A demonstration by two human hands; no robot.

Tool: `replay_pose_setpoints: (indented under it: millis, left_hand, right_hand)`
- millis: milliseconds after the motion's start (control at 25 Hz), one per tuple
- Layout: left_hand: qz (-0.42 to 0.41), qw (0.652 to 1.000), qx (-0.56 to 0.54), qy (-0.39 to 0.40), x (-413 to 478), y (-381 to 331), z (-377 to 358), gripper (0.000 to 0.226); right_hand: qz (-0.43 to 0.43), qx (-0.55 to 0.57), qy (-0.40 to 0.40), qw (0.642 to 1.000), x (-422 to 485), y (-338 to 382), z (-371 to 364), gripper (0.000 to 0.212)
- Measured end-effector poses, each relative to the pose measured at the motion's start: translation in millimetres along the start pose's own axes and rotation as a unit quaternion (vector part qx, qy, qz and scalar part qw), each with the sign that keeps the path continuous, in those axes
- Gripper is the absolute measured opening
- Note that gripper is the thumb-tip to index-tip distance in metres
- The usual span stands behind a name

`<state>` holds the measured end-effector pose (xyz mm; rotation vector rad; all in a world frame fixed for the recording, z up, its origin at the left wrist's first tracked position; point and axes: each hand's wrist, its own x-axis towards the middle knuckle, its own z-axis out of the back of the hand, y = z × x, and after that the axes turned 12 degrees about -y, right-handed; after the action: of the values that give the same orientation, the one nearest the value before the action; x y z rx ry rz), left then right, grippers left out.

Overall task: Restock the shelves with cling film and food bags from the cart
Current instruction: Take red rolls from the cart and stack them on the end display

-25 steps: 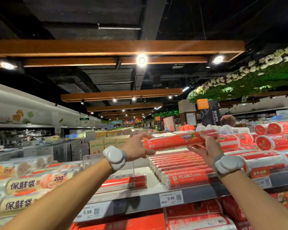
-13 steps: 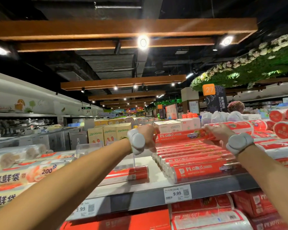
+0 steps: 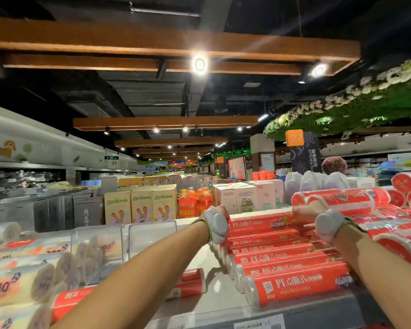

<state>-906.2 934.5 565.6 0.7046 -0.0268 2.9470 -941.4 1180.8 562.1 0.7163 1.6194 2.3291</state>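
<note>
"What are your hands doing?"

"My left hand (image 3: 217, 209) is curling round one end of a roll (image 3: 261, 225) of cling film, and my right hand (image 3: 303, 212) is closing over the other end. Both are gripping. My wrist band (image 3: 216, 226) is hiding the left fingers, so I'm judging that one partly from the knuckles."

"Where is the roll sitting?"

"It's lying at 12 o'clock, on top of the stack (image 3: 282, 260), toward the back of the shelf (image 3: 214, 289)."

"How is it handling, do you think?"

"I'm guessing it's light and stiff, with a firm core under a glossy wrapper that's likely sliding easily on its neighbours. Gripping both ends is looking right to me, since it's stopping the roll from tumbling toward 6 o'clock."

"Which way is it pointing?"

"Its long axis is running from 9 to 3 o'clock, matching the rolls beneath, and the printed label is facing up and toward me. Food bags (image 3: 22, 281) are lying at 8 o'clock."
</note>
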Motion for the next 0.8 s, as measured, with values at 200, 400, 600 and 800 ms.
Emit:
replay_pose_setpoints:
  millis: [200, 400, 600, 800]
  left_hand:
    - [0.067, 0.997, -0.040, -0.022, 10.9, -3.5, -17.1, 0.028]
    - [0.126, 0.987, -0.096, -0.037, 7.7, -4.2, -21.3, 0.036]
    - [0.124, 0.988, -0.090, -0.031, 12.3, -1.3, -28.2, 0.045]
    - [0.127, 0.987, -0.096, -0.034, 16.6, 0.3, -26.5, 0.047]
  right_hand:
    - [0.031, -0.125, -0.025, 0.991, 28.4, -14.8, -22.1, 0.022]
    - [0.081, -0.235, -0.037, 0.968, 26.9, -19.9, -24.5, 0.025]
    - [0.226, -0.312, -0.043, 0.922, 26.1, -15.8, -31.2, 0.033]
    - [0.270, -0.358, 0.092, 0.889, 20.8, -16.1, -28.1, 0.039]
